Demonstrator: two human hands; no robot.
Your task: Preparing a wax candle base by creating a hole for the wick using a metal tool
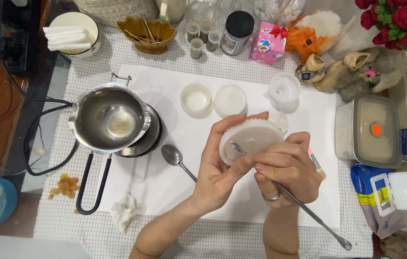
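Gripping a white fluted mould point(254, 136), left hand point(218, 175); right hand point(287, 170) closed round a metal spatula point(309, 211) touching its contents.

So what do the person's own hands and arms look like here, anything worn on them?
Both forearms are bare, with no sleeves, gloves or watch in view. The right hand wears a plain silver-coloured ring on one finger. The left hand shows no rings. The fingernails are short and look unpainted.
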